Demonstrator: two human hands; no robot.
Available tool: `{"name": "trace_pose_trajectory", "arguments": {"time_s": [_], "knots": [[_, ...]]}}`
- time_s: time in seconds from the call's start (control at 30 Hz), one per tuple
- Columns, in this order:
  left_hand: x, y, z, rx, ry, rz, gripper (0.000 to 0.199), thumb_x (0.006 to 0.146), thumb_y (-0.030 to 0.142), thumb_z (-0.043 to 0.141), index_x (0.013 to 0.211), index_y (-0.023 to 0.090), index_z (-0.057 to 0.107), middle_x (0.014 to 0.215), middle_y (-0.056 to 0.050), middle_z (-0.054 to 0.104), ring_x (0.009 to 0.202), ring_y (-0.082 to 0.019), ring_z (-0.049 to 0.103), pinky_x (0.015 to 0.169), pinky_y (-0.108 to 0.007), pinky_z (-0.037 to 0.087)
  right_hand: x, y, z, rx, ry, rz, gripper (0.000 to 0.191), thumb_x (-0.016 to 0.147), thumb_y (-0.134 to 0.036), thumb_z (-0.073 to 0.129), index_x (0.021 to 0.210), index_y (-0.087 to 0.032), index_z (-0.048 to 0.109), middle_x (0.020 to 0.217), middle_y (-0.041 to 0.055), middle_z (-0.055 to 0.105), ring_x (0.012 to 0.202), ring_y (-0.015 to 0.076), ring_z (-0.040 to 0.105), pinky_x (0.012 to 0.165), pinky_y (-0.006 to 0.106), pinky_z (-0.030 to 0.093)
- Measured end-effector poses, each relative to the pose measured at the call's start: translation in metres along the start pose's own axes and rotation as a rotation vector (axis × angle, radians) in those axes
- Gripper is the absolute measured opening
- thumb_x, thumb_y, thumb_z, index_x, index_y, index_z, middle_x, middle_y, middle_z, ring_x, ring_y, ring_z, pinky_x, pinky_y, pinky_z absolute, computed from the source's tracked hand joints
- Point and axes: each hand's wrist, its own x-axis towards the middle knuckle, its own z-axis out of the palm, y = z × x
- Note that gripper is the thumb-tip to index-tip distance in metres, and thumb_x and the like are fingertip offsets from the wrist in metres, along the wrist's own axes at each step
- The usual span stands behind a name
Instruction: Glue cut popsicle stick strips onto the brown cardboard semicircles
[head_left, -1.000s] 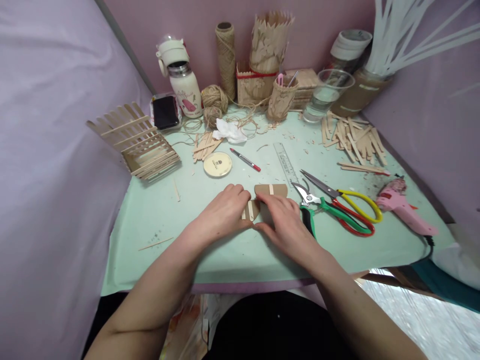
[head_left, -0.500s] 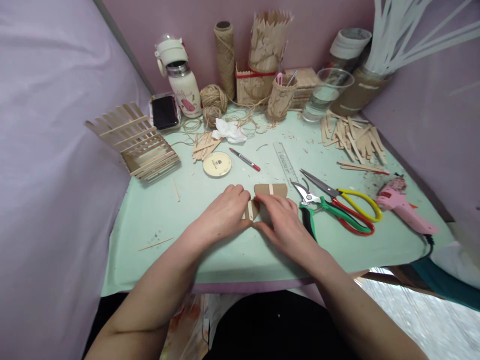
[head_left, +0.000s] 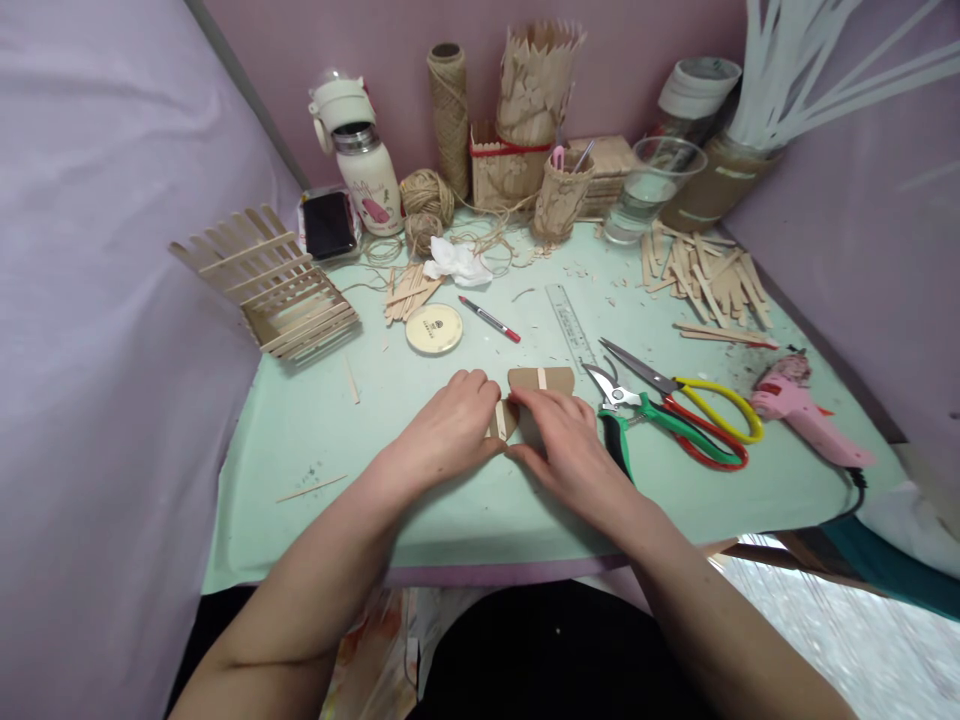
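A small brown cardboard piece with a pale wooden strip (head_left: pixel 502 422) across it lies between my hands at the table's front. My left hand (head_left: pixel 461 420) grips its left side, fingers curled, thumb at the lower edge. On the right, my right hand (head_left: pixel 559 435) has its fingertips and thumb on the piece's right edge. A second brown cardboard piece (head_left: pixel 561 380), also with a pale strip, lies just behind my right hand and is partly covered by it.
Pruning shears (head_left: pixel 621 395), large scissors (head_left: pixel 675 385) and a pink glue gun (head_left: pixel 810 410) lie to the right. Behind are a ruler (head_left: pixel 571 328), a red pen (head_left: pixel 490 319) and a round lid (head_left: pixel 434 329). A stick basket (head_left: pixel 300 315) stands left, a water cup (head_left: pixel 649 190) back right.
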Motion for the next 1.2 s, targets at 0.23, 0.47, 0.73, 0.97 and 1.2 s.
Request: {"name": "trace_pose_trajectory", "arguments": {"time_s": [0.23,0.47,0.73,0.97,1.2], "knots": [[0.0,-0.001,-0.003,-0.011,-0.017,-0.011,0.015,0.084,0.025,0.057,0.095,0.015,0.055,0.097,-0.01,0.056,0.091,-0.025,0.051,0.078,-0.039,0.045,-0.001,0.0,-0.003,0.002,0.0,0.001,0.051,0.09,-0.026,0.06,0.136,-0.016,0.041,0.128,0.0143,0.062,0.122,0.0335,0.051,0.1,0.052,0.037],[0.0,0.0,-0.005,-0.032,-0.038,-0.022,0.015,0.086,0.027,0.056,0.095,0.015,0.057,0.098,-0.009,0.057,0.091,-0.025,0.052,0.078,-0.04,0.045,-0.001,0.0,-0.004,0.028,0.012,0.007,0.048,0.093,-0.032,0.057,0.136,-0.018,0.042,0.127,0.0146,0.062,0.121,0.0333,0.052,0.1,0.053,0.037],[0.0,-0.001,-0.004,-0.16,0.003,-0.088,0.019,0.082,0.028,0.06,0.097,0.018,0.059,0.093,-0.007,0.06,0.088,-0.025,0.054,0.075,-0.039,0.046,-0.002,0.001,-0.005,0.098,0.007,0.023,0.048,0.091,-0.029,0.059,0.135,-0.019,0.045,0.126,0.013,0.063,0.121,0.031,0.054,0.103,0.053,0.036],[0.006,0.003,-0.003,-0.177,0.329,0.005,0.032,0.084,0.034,0.066,0.11,0.019,0.055,0.11,-0.01,0.063,0.104,-0.027,0.057,0.088,-0.041,0.046,-0.001,-0.005,-0.014,0.456,0.216,0.285,0.022,0.09,-0.036,0.058,0.107,-0.023,0.064,0.101,0.0055,0.073,0.093,0.0229,0.067,0.086,0.038,0.05],[0.008,0.007,0.003,-0.131,0.471,0.142,0.035,0.087,0.039,0.065,0.112,0.017,0.054,0.11,-0.013,0.065,0.105,-0.028,0.059,0.089,-0.041,0.046,0.002,-0.004,-0.022,0.51,0.158,0.353,0.019,0.092,-0.032,0.053,0.083,-0.02,0.065,0.078,0.0009,0.068,0.073,0.0178,0.062,0.069,0.03,0.048]]}}
